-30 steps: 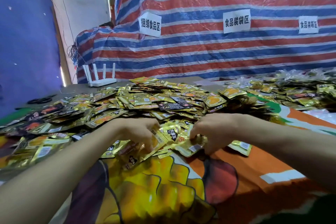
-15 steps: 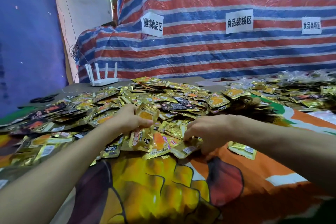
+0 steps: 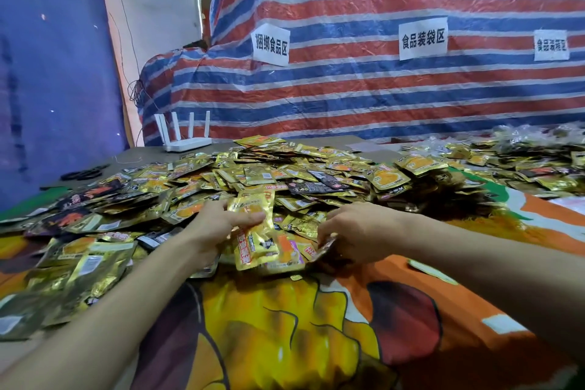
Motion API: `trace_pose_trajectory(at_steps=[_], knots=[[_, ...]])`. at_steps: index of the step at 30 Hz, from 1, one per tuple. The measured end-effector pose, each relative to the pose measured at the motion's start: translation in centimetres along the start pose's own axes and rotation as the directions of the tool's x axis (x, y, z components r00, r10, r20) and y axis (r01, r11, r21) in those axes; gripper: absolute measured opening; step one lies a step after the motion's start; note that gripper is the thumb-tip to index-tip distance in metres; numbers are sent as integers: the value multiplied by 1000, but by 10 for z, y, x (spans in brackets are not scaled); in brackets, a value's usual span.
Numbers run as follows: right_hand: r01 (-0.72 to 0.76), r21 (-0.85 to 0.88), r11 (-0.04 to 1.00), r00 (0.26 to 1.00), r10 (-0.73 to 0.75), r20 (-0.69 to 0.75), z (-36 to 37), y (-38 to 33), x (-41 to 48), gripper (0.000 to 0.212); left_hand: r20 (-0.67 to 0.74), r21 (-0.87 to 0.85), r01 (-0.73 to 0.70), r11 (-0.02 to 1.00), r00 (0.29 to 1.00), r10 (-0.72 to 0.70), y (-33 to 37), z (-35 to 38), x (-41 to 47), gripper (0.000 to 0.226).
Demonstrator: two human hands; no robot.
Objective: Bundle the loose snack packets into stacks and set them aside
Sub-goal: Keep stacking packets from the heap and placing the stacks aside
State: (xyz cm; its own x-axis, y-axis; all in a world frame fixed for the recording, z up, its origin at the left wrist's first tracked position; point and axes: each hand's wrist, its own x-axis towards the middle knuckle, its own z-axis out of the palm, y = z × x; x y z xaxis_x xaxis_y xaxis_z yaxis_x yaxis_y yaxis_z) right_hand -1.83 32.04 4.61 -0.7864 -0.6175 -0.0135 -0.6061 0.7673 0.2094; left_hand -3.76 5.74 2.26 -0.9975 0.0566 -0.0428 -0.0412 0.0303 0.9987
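Heap of snack packets (image 3: 285, 174) covers the far part of the tabletop (image 3: 148, 155), over an orange and yellow printed cloth (image 3: 411, 326). The left hand (image 3: 215, 225) has its grip clamped on a fan of gold packets (image 3: 253, 231) at the near edge of the heap, thumb on top. Just beside it, the right hand (image 3: 357, 231) has its grip curled round the edge of one dark packet (image 3: 326, 247), which touches the fan

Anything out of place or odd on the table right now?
One stray packet lies alone on the orange cloth beside the right forearm, apart from the main heap. A few black packets are mixed into the mostly gold pile. Nothing looks torn or spilled.
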Motion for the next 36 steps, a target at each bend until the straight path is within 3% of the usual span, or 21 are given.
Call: trace_pose_trajectory(at_steps=[4, 7, 12, 15, 19, 23, 26, 28, 31, 34, 36], knots=[[-73, 330, 941, 993, 38, 112, -1, 13, -4, 49, -12, -184, -6, 983, 1000, 4, -12, -5, -3, 46], [-61, 348, 936, 989, 9, 148, 1, 16, -8, 63, -44, -229, -52, 972, 998, 43, -15, -9, -4, 54], [11, 116, 993, 1000, -9, -25, 6, 7, -4, 44, -114, -293, -88, 952, 992, 57, -14, -8, -3, 77], [-12, 20, 1000, 992, 14, -125, 14, -2, 2, 44, -123, -280, -103, 954, 990, 71, -15, -8, -3, 81], [-68, 185, 980, 956, 117, -268, 10, -3, 6, 31, -108, -310, -104, 945, 991, 74, -15, -8, -5, 73], [-62, 464, 884, 818, 311, -484, -7, 6, 4, 25, -89, -391, -77, 917, 995, 46, -11, -10, -7, 72], [-4, 687, 727, 709, 486, -510, -18, 6, 9, 26, -38, -434, -66, 898, 998, 54, -10, -10, -10, 63], [43, 832, 553, 659, 610, -440, -22, 1, 18, 24, 5, -443, -84, 893, 995, 96, -10, -10, -10, 54], [33, 970, 241, 687, 700, -197, -20, -12, 38, 14, 57, -443, -97, 891, 989, 136, -11, -10, -10, 52], [39, 995, -90, 726, 687, 34, -14, -27, 62, 25, 90, -457, -75, 886, 987, 130, -12, -10, -10, 35], [56, 978, -199, 714, 693, 100, -9, -39, 77, 19, 99, -462, -64, 884, 987, 124, -12, -8, -10, 30]])
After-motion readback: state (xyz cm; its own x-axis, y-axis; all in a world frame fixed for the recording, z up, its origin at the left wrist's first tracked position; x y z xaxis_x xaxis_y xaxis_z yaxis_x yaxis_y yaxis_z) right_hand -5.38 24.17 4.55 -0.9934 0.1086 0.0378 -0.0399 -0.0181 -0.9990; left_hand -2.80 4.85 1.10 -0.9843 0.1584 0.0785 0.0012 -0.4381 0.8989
